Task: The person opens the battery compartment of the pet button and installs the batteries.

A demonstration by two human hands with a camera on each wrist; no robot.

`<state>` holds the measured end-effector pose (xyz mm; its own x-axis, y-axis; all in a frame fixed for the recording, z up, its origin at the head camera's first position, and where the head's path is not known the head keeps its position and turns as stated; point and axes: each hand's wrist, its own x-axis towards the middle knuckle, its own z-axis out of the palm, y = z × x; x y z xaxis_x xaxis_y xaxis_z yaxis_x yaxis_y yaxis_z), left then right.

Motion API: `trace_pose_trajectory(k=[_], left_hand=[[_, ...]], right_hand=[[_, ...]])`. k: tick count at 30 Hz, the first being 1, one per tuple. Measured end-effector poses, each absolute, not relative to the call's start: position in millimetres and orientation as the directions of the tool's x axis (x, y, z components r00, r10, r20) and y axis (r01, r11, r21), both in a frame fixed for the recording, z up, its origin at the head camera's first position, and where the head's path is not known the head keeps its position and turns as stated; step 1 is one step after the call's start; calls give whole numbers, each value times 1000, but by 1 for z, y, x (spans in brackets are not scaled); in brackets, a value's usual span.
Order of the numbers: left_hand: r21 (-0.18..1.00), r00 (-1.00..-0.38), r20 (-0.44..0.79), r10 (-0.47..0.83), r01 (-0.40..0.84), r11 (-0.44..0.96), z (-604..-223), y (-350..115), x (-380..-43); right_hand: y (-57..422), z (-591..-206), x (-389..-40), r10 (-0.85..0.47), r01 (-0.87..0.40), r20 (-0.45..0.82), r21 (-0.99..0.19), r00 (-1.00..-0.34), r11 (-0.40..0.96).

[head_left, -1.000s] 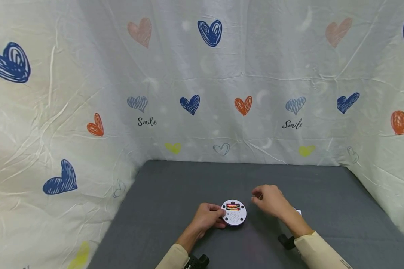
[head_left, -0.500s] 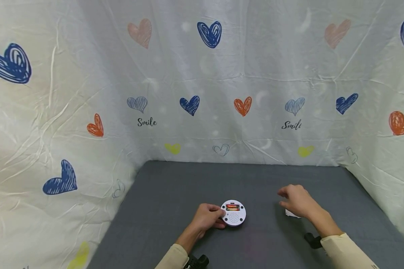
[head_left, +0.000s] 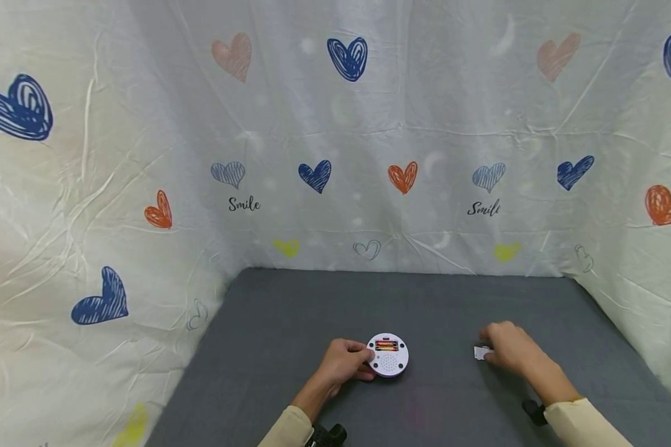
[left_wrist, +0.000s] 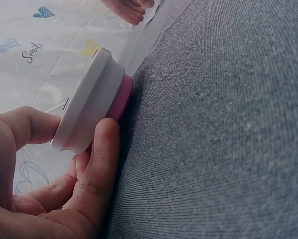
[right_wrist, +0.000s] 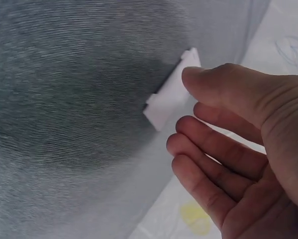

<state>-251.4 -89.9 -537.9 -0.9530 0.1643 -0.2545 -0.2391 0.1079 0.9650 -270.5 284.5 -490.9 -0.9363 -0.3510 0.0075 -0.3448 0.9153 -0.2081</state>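
Observation:
A round white device (head_left: 387,355) with its underside up shows batteries (head_left: 386,345) in an uncovered compartment, beside a speaker grille. In the left wrist view its pink lower part (left_wrist: 121,97) faces the grey cloth. My left hand (head_left: 344,361) grips its left edge, thumb on the upper face and fingers below. Farther right is a small white battery cover (right_wrist: 171,92) with tabs along one edge. My right hand (head_left: 511,349) is at its right end, the thumb (right_wrist: 201,82) overlapping it in the right wrist view. The other fingers are loosely bent beside it.
A dark grey cloth (head_left: 313,304) covers the table. White sheeting (head_left: 447,211) printed with hearts hangs behind and along both sides. Dark wrist cameras (head_left: 328,434) are worn below both hands.
My right hand has moved right from near the round device, then lowered to the white battery cover. The left hand stays in place on the device.

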Motion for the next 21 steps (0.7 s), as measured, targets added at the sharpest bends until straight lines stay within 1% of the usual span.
trace_pose_trajectory(k=[7, 21], left_hand=[[965, -952, -257, 166, -242, 103, -537, -90, -251], [967, -955, -247, 162, -232, 102, -541, -90, -251]], right_hand=[[287, -503, -270, -363, -364, 45, -206, -931, 908], [285, -509, -268, -334, -334, 38, -211, -942, 919]])
